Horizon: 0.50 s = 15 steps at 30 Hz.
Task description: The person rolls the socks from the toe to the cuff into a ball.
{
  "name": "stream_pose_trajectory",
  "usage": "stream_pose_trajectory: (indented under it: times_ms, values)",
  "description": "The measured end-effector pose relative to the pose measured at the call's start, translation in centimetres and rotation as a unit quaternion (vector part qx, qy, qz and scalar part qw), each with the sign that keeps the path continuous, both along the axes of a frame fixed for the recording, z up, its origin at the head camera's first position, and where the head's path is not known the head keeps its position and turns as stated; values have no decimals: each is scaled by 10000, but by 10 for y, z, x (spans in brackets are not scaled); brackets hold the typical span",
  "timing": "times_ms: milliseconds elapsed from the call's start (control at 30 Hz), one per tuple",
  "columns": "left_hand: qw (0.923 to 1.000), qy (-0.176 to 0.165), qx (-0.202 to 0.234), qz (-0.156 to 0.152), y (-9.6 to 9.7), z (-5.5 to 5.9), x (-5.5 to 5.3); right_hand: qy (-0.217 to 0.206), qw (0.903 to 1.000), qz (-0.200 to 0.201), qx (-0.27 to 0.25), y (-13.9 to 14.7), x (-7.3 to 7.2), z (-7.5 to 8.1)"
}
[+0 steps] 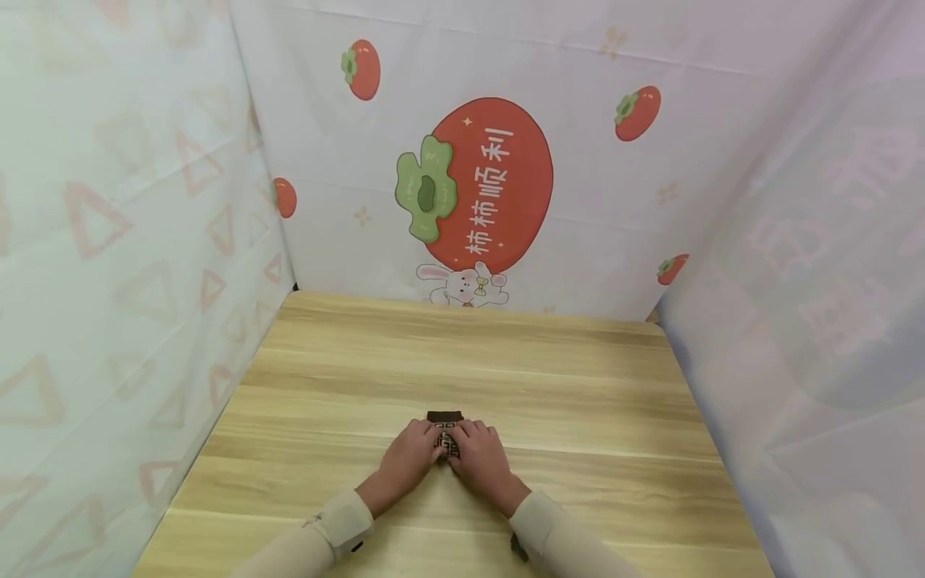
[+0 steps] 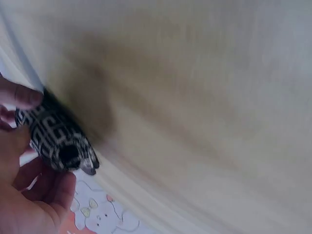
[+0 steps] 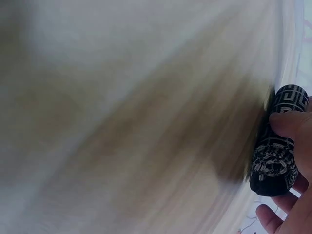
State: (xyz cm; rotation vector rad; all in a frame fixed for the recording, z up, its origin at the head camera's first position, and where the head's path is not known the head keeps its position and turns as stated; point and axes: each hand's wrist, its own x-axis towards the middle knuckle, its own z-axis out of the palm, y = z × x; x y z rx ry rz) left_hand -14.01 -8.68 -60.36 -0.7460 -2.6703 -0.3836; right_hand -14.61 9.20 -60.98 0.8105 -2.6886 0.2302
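Note:
A small rolled-up black cloth (image 1: 447, 440) with a pale maze-like pattern lies on the wooden table. A plain dark strip (image 1: 444, 417) extends from its far side. My left hand (image 1: 410, 456) grips the left end, and my right hand (image 1: 482, 459) holds the right end, thumbs on the near side. In the left wrist view, fingers wrap the cloth roll (image 2: 48, 129), whose end has a dark hollow. The right wrist view shows the coiled layers of the roll (image 3: 273, 163), pinched between thumb and fingers. Part of the cloth is hidden by both hands.
The wood-grain table (image 1: 578, 401) spreads around the hands. A white backdrop (image 1: 318, 257) with red persimmon prints stands along its far edge. Pale printed sheets hang at the left (image 1: 144, 281) and right (image 1: 802, 321).

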Motion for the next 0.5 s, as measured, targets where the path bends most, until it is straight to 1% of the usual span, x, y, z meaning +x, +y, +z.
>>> stream_pose_trajectory:
  times_ms: [100, 233, 367, 500]
  values:
    - [9998, 109, -178, 69, 1, -3, 8, -39, 9999, -7, -106, 0, 4, -1]
    - [9989, 189, -387, 192, 4, -6, 8, -189, 9997, -33, -154, 0, 5, -1]
    - [9991, 173, -340, 178, 4, -7, 8, -244, 9995, -25, -208, 2, 8, -4]
    - [9996, 137, -215, 117, 4, -7, 7, -134, 9994, 4, -325, 4, 10, -6]
